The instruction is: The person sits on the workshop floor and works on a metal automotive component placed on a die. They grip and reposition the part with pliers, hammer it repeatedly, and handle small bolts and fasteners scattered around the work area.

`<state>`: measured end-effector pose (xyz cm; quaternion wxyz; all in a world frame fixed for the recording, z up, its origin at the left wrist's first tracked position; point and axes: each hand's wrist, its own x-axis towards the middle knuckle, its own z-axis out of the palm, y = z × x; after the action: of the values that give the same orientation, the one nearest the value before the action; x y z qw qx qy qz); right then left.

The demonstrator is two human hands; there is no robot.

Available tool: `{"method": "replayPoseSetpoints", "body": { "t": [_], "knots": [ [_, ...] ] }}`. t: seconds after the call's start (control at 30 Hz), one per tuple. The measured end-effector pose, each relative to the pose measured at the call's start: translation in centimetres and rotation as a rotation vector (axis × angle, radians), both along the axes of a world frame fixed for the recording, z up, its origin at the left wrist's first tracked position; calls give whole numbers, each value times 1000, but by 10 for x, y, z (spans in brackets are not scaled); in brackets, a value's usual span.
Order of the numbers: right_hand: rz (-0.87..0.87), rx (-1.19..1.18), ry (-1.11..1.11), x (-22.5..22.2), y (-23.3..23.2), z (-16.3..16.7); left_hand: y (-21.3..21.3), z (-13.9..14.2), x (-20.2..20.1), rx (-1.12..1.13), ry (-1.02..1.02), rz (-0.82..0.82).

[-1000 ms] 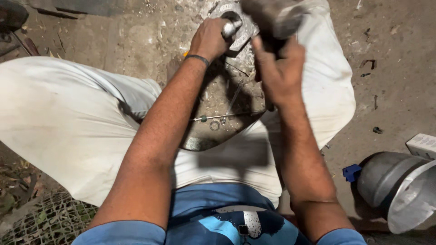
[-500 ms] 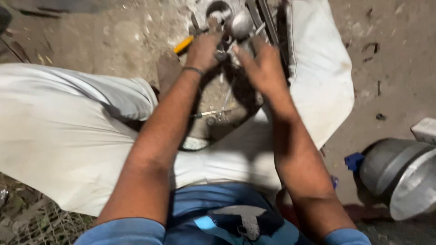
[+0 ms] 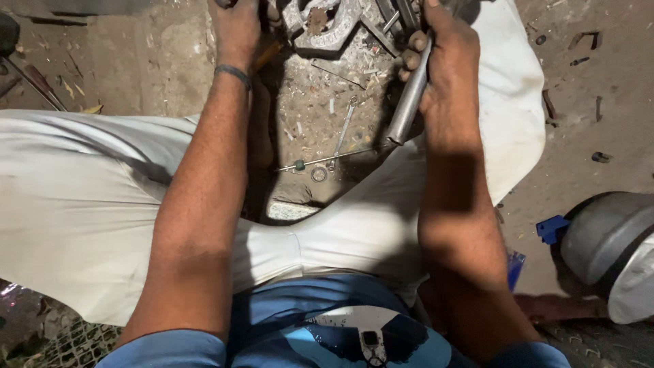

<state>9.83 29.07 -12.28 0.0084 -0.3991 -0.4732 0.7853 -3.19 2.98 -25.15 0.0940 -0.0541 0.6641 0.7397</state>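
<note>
A dusty concrete floor point(image 3: 136, 61) lies in harsh light. Right of it sits a grey metal vessel point(image 3: 603, 235). Debris litters the floor beyond the vessel.

Both forearms are stretched up the frame from the bottom edge. The left hand point(image 3: 236, 27) is held at the upper left, partly cut off by the top edge. The right hand point(image 3: 446, 58) is clenched at the upper right, fingers point(image 3: 417, 42) curled inward.

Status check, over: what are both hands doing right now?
Right hand gripping grey metal rod, angled down. Left hand at top edge, grip unclear, beside grey metal casting. Spanner and thin pin loose on ground.
</note>
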Motion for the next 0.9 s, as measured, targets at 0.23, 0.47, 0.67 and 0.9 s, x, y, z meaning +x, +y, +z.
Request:
{"method": "replayPoseSetpoints", "body": {
  "t": [0.23,0.47,0.67,0.9],
  "knots": [
    [1,-159,61,-1,1,-12,21,10,16,-42,-8,-168],
    [16,-220,25,-5,1,-14,56,12,46,-656,-296,-775],
    [20,-188,4,-2,2,-14,75,-9,89,-1028,141,-987],
    [17,-255,23,-4,2,-16,79,-9,51,-1177,743,-356]
  ]
}}
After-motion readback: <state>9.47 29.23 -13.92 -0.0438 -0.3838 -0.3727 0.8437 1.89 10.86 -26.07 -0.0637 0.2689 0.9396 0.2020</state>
